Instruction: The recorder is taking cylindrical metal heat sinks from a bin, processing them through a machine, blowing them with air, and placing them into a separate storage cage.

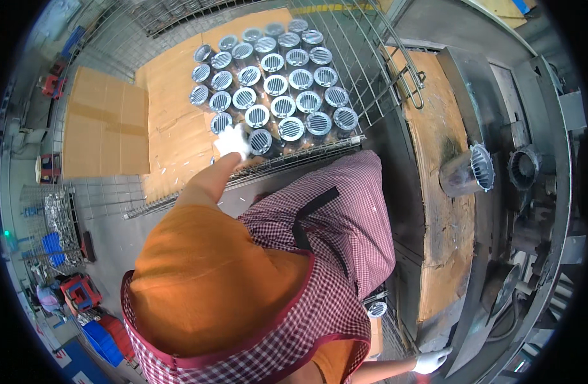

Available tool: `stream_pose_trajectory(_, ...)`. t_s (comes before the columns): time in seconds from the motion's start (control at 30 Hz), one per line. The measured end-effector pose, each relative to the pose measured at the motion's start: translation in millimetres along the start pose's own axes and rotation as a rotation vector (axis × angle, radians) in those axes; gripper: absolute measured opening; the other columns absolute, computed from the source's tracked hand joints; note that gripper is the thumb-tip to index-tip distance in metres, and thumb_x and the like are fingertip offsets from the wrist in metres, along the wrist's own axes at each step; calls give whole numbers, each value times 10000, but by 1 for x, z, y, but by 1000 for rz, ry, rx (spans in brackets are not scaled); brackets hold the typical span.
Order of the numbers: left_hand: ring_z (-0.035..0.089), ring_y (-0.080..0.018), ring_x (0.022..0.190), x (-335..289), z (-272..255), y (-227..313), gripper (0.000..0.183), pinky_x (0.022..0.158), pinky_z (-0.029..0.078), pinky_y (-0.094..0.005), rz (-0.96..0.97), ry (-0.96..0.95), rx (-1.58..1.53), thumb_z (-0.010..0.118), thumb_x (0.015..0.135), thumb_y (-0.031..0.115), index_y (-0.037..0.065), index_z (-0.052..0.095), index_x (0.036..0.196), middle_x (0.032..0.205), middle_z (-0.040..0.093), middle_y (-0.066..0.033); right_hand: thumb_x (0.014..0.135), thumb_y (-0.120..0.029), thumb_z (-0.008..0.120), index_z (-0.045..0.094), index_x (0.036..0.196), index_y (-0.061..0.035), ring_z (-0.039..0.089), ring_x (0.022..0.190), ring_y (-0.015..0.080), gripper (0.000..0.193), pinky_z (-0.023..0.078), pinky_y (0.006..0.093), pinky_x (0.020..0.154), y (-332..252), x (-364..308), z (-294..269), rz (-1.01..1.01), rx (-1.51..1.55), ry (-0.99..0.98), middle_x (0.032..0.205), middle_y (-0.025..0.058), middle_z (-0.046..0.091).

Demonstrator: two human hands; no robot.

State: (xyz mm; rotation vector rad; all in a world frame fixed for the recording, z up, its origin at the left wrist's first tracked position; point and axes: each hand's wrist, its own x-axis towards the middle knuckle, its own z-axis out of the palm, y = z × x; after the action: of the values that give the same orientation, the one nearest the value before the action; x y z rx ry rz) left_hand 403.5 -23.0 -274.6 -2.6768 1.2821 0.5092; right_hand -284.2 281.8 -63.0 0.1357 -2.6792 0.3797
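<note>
My left hand [234,142], in a white glove, is at the near left corner of a group of upright cylinders with slotted silvery tops. Its fingers are around the body of one slotted-top cylinder [221,123], which they partly hide. Beside the hand stands another cylinder [260,142]. The whole group rests on a cardboard sheet [172,137] inside a wire cage. Far off at the lower right, my right hand [431,361], also gloved in white, has its fingers stretched out and apart, close to the metal machine edge [457,352]. It holds nothing that shows.
Wire mesh walls [364,64] border the cage. A cardboard flap [106,121] stands at its left. On the right, a clear-walled cylinder [466,171] lies on its side on a cardboard-covered bench [444,230], facing a round machine fixture [523,168]. Blue and red bins [105,339] stand at lower left.
</note>
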Motion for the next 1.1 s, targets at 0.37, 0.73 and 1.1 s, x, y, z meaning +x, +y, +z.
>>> stream_pose_trajectory(0.37,378,-370,1359,34,28,-23,1165,1075,402,-414,135,-156,78,918,493,399,191,330,1476,1589,76,-169,956,-413,492,633,1186,25,638,1021,296,515,469,363,940,14,-11,10,-14,81,-62,1125,154,683)
stream_pose_trajectory(0.73,529,-315,1212,20,11,-20,946,974,486,-416,395,-184,324,893,480,445,193,495,1301,1396,444,-118,909,-527,537,708,911,-44,635,752,370,512,482,421,697,6,-15,4,-32,79,23,866,184,683)
stream_pose_trajectory(1.1,607,-353,1092,0,-55,-31,935,910,516,-426,437,-258,575,835,462,519,199,528,1285,1333,493,-176,946,-501,495,712,1051,-82,672,842,311,484,499,387,750,3,-18,-2,-69,144,-39,975,114,716)
